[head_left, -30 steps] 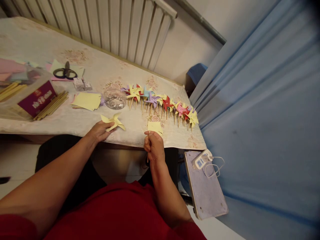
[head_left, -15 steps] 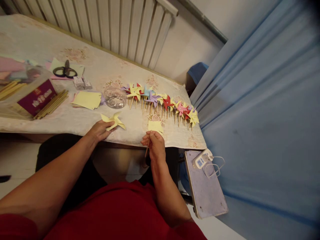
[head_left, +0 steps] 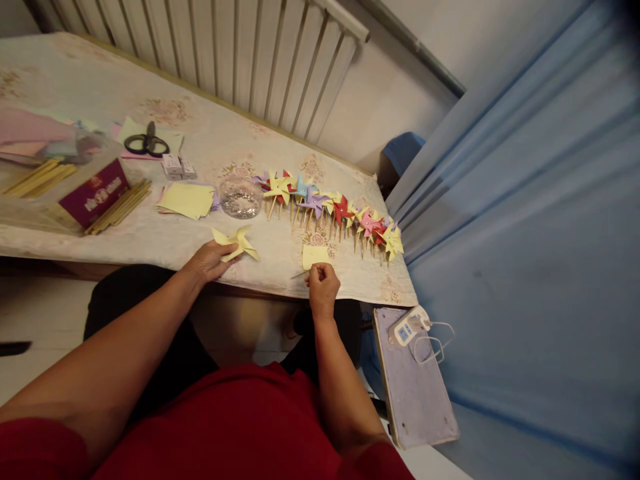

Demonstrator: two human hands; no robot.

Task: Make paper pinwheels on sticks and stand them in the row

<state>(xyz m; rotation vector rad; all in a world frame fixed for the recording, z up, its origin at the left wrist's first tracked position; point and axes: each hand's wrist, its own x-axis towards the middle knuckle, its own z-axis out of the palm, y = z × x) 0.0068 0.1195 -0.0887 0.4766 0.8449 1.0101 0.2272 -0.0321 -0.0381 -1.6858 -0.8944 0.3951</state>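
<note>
My left hand [head_left: 207, 260] rests at the table's near edge, fingers pinched on a yellow paper pinwheel [head_left: 236, 241] lying on the cloth. Closed around a thin wooden stick [head_left: 300, 274] that points left, my right hand [head_left: 323, 288] sits just below a small yellow paper square [head_left: 315, 255]. A row of finished pinwheels on sticks [head_left: 333, 210], in yellow, red, purple, pink and blue, lies beyond both hands.
A clear dish of small pins [head_left: 240, 198], a stack of yellow paper [head_left: 186, 199], scissors [head_left: 146, 142], small boxes [head_left: 178, 165], loose wooden sticks [head_left: 119, 207] and a purple box [head_left: 95, 193] lie on the floral tablecloth [head_left: 165, 240]. A radiator [head_left: 240, 60] stands behind. A blue curtain [head_left: 525, 233] hangs right, above a stool with a power adapter [head_left: 409, 325].
My right hand has turned the stick from pointing down below the table edge to lying level, pointing left. The view shifted slightly right. My left hand keeps hold of the pinwheel.
</note>
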